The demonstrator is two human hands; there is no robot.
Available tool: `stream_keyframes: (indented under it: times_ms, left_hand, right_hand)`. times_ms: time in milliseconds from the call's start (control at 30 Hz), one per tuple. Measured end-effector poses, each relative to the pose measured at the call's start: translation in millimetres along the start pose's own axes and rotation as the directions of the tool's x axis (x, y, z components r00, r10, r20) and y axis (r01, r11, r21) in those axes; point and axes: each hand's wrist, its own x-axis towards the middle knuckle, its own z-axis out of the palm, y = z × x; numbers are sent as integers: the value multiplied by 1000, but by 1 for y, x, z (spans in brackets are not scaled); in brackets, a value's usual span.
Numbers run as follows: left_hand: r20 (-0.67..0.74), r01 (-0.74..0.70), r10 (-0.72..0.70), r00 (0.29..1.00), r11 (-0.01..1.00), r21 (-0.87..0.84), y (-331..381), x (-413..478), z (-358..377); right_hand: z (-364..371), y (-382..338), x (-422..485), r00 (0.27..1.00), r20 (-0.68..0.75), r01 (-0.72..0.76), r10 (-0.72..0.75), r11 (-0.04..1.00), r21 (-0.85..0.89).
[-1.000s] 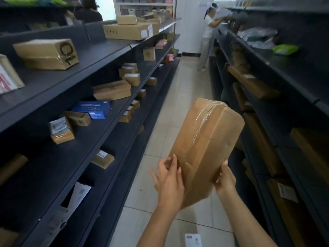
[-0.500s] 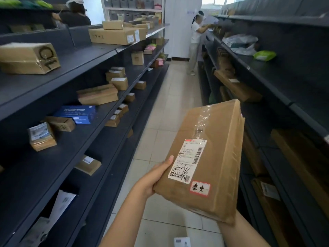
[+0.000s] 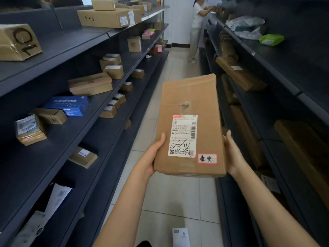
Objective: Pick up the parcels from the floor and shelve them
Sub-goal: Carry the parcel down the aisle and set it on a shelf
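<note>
Small white packet (image 3: 180,237) on the floor tiles near the feet. Parcel (image 3: 189,125) is mid-aisle, label up, long axis pointing away down the aisle. Left hand (image 3: 151,157) and right hand (image 3: 233,155) clamp its near long edges. Left shelf (image 3: 99,111) edge looks closer.

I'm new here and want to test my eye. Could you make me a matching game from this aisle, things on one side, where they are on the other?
Things:
1. Labelled parcel
2. Blue box
3. Green packet
4. White item

Places:
A. On a right-hand shelf
B. On the floor
C. Held between left hand and right hand
D. On a left-hand shelf

Pairs: 1-C, 2-D, 3-A, 4-B
</note>
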Motion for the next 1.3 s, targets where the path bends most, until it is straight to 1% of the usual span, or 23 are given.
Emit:
stream_keyframes:
  times_ms: [67, 100, 167, 200, 333, 433, 500, 600, 700, 833, 933, 1067, 1133, 1300]
  left_hand:
    - [-29, -59, 61, 998, 997, 43, 17, 19, -6]
    - [-21, -70, 71, 997, 996, 60, 25, 29, -10]
    - [-1, -80, 81, 997, 993, 86, 39, 55, -20]
    - [15, -89, 88, 996, 992, 90, 47, 67, -25]
    - [68, -86, 79, 995, 992, 97, 89, 127, -48]
    - [116, -97, 81, 990, 986, 139, 126, 176, -62]
    - [154, -106, 78, 985, 979, 176, 151, 211, -67]
    - [171, -120, 82, 982, 967, 226, 187, 265, -67]
    - [226, -137, 84, 971, 963, 234, 219, 320, -57]
    - [296, -169, 97, 950, 959, 227, 249, 398, -26]
    - [342, -165, 83, 936, 961, 220, 266, 464, 5]
    - [373, -106, 25, 927, 974, 198, 293, 553, 60]
    - [376, -87, 0, 927, 973, 214, 309, 592, 89]
    - [410, -46, -49, 911, 975, 219, 345, 686, 165]
  right_hand:
    - [12, -7, 7, 993, -18, 118, -119, 991, -66]
    - [20, -10, 12, 987, 3, 157, -158, 981, -110]
    - [37, -17, 27, 977, 45, 213, -208, 961, -178]
    - [47, -22, 37, 975, 40, 223, -220, 956, -190]
    - [79, -41, 94, 974, -41, 215, -223, 966, -143]
    - [101, -56, 142, 970, -88, 218, -228, 970, -109]
    - [115, -70, 172, 956, -147, 242, -253, 967, -84]
    - [133, -96, 213, 924, -247, 288, -292, 956, -56]
    - [136, -121, 255, 897, -314, 326, -311, 945, -7]
    - [120, -160, 308, 857, -395, 371, -330, 928, 30]
    - [96, -190, 358, 830, -448, 392, -331, 918, 49]
    - [58, -236, 428, 793, -515, 427, -326, 900, 88]
    - [40, -265, 458, 765, -557, 447, -324, 890, 96]
    - [-4, -341, 518, 701, -635, 464, -324, 883, 62]
